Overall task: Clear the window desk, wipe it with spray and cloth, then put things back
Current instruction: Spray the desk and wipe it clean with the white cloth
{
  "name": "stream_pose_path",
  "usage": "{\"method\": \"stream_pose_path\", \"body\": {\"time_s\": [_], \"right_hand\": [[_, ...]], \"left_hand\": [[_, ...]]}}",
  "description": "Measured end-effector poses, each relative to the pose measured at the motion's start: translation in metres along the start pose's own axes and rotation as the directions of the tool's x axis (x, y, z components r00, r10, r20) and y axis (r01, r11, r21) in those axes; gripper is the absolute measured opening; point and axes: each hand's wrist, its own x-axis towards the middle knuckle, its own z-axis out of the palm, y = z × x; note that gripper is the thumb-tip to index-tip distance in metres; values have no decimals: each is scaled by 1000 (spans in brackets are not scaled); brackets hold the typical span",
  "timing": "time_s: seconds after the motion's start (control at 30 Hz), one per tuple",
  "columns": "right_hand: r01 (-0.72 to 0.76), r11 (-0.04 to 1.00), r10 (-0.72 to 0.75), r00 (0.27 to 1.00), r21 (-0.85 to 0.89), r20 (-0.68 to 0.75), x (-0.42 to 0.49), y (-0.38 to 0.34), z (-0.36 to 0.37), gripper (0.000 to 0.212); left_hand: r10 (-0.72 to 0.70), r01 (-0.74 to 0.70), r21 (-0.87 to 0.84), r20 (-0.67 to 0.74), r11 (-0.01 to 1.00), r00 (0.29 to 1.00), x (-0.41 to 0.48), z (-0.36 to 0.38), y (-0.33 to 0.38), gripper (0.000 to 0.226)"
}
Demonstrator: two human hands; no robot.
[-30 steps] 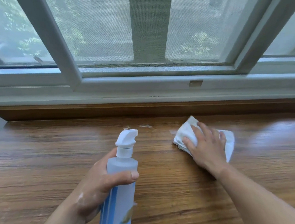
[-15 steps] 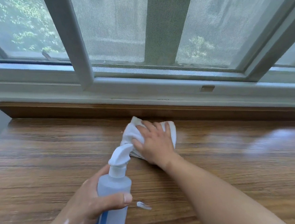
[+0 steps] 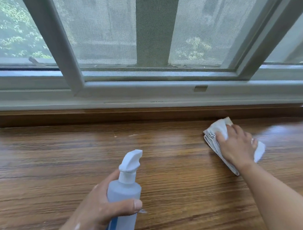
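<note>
The wooden desk (image 3: pixel 43 174) runs under the window. My left hand (image 3: pixel 97 215) grips a pale blue spray bottle (image 3: pixel 124 193) with a white nozzle, held above the desk's near middle, thumb across its body. My right hand (image 3: pixel 236 146) presses flat on a folded white cloth (image 3: pixel 213 133) at the far right of the desk, close to the raised wooden back ledge. Most of the cloth lies hidden under the palm. The wood to the right of the cloth shines.
A raised wooden ledge (image 3: pixel 110 114) runs along the back of the desk below the white window frame (image 3: pixel 145 95). A mesh screen fills the window. A few small pale specks (image 3: pixel 134 135) lie on the wood at centre back.
My right hand has slid the cloth from the desk's centre back over to the far right. The left hand keeps its hold on the bottle, near the same spot.
</note>
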Motion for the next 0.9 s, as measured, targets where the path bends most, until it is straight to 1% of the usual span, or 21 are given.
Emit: {"method": "stream_pose_path", "body": {"time_s": [0.07,0.1,0.17,0.23,0.3,0.33,0.37,0.4,0.43,0.47,0.5,0.57,0.7,0.8,0.9], "right_hand": [[-26,999,26,1000,28,-4,-8,-23,3,60],[-13,999,13,1000,38,6,-14,-38,4,59],[86,996,-87,996,27,19,-32,-75,8,59],[252,968,-252,968,19,7,-58,-123,17,59],[419,907,-419,908,43,-2,-90,-179,30,54],[502,861,-504,864,75,5,-106,-207,35,53],[586,804,-591,806,98,30,-121,-233,39,54],[658,745,-667,740,108,89,-135,-256,42,54],[711,695,-718,681,108,142,-146,-273,44,54],[745,659,-750,640,104,167,-153,-283,45,53],[762,640,-765,621,95,171,-156,-287,44,52],[749,656,-751,637,92,174,-154,-278,41,53],[617,781,-624,761,96,178,-124,-223,32,59],[481,876,-479,859,35,181,-89,-154,22,65],[289,957,-291,944,33,158,-59,-73,9,66]], "left_hand": [[-1,1,1,-3,1000,1000,-4,-1,-2,64],[1,-1,5,-5,1000,1000,-6,-2,-3,64],[11,-10,23,-27,1000,1000,-11,-7,-6,68],[30,-28,44,-53,999,998,-16,-14,-10,81],[33,-30,45,-66,999,997,-24,-21,-17,92],[31,-28,48,-74,998,997,-28,-25,-19,94],[34,-30,53,-87,998,996,-32,-28,-22,92],[39,-34,56,-102,998,994,-36,-31,-24,89],[43,-36,60,-113,998,993,-39,-33,-26,87],[41,-33,62,-120,998,992,-43,-35,-27,89],[37,-29,62,-127,998,991,-45,-36,-28,92],[29,-23,44,-135,999,990,-48,-36,-28,95],[30,-27,27,-117,999,993,-49,-28,-27,94],[42,-41,12,-85,999,996,-47,-17,-26,94],[65,-63,44,-35,997,997,-42,-5,-24,90]]}}
